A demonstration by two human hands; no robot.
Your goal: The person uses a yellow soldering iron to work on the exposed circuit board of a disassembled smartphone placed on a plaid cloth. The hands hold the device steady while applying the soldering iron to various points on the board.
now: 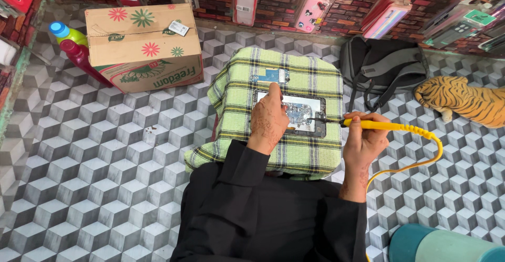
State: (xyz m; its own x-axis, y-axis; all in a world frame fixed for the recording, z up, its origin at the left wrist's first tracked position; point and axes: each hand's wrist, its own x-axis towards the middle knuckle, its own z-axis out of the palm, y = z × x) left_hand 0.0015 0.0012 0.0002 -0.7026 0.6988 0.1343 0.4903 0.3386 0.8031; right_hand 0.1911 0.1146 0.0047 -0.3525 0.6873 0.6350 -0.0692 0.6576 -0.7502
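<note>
Floor: we see a floor [105, 162] patterned in grey cubes, with everything set on it.
Cardboard box: a flowered cardboard box [144, 46] stands upper left, a pink bottle [79, 54] with a blue cap just beside it.
Backpack: a grey backpack [381, 65] lies upper right, next to a striped tiger toy [465, 99].
Back wall: phone cases [310, 9] hang along the brick-patterned wall.
Cushion: a green plaid cloth [294, 151] covers the raised cushion in front of us; nothing blocks the work on top.
Opened device: the dark opened device [300, 112] lies flat at the cushion's middle, its long axis running left to right, a small blue board [271, 75] just beyond it.
Soldering iron: the yellow soldering iron [384, 126] lies nearly level, long axis left to right, tip pointing left onto the device's right part; its yellow cord [421, 159] loops off right.
Left hand: our left hand [268, 117] reaches forward, palm down, fingers loosely bent and pressing on the device's left part.
Right hand: our right hand [365, 136] is curled closed around the iron's handle, wrist bent inward.
</note>
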